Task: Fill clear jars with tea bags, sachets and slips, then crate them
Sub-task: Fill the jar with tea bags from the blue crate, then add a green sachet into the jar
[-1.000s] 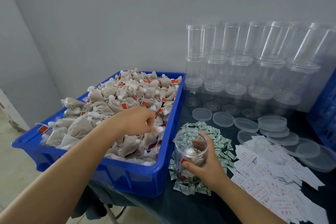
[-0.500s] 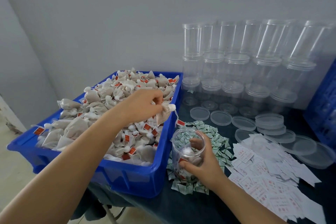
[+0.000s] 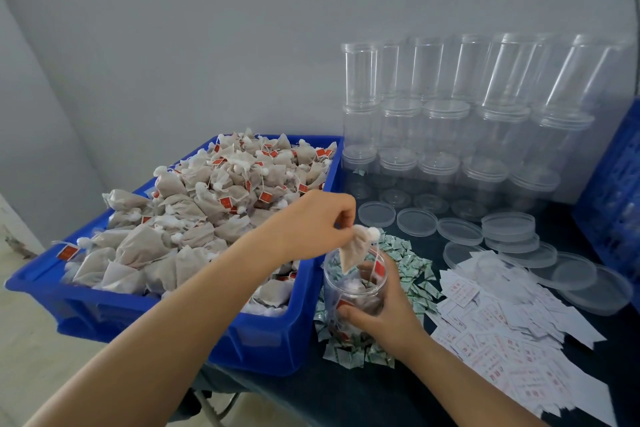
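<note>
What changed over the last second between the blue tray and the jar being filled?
The left hand pinched a tea bag out of the blue tray, lifted it and carried it rightward; it now hangs over the mouth of the clear jar. The right hand kept gripping the jar, which stayed on the green sachets.

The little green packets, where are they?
In the head view, the green sachets lie heaped on the dark table, between the blue bin and the white slips, under the jar.

blue bin [image 3: 263, 340], beige red-tagged tea bags [image 3: 194, 204], green-white sachets [image 3: 405, 263]
</note>
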